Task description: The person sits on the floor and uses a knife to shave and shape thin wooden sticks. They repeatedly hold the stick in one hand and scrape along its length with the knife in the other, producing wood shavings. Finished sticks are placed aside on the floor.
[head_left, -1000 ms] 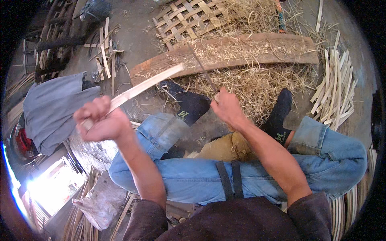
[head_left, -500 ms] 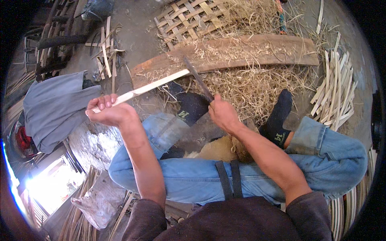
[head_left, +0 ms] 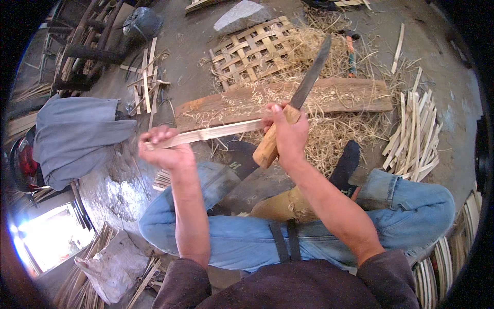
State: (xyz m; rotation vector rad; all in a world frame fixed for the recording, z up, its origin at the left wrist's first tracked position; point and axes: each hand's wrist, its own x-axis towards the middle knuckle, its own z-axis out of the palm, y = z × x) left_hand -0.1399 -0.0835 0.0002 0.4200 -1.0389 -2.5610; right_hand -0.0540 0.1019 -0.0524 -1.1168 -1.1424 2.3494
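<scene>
A pale bamboo strip [head_left: 218, 131] spans the gap between my two hands above the wooden plank's near edge. My left hand [head_left: 170, 152] is closed around its left end, palm up. In my right hand [head_left: 289, 135] is a knife [head_left: 312, 77] with a thick wooden handle, its dark blade pointing up and away to the right. The strip's right end meets the fingers of that same hand, which seem to pinch it; the exact grip is partly hidden. The blade is clear of the strip. Beyond lies the brown plank [head_left: 355, 94], strewn with curled shavings.
Shavings [head_left: 329, 141] heap around my feet. Cut strips [head_left: 411, 136] are piled at the right. A woven lattice panel [head_left: 252, 51] and a grey stone [head_left: 241, 16] lie at the far side. Grey cloth [head_left: 74, 136] hangs at the left, above a pale sack [head_left: 113, 265].
The knife has swung from lying across the strip's far end to pointing up and away. My right hand has moved up to the strip's right end; the strip is now more level.
</scene>
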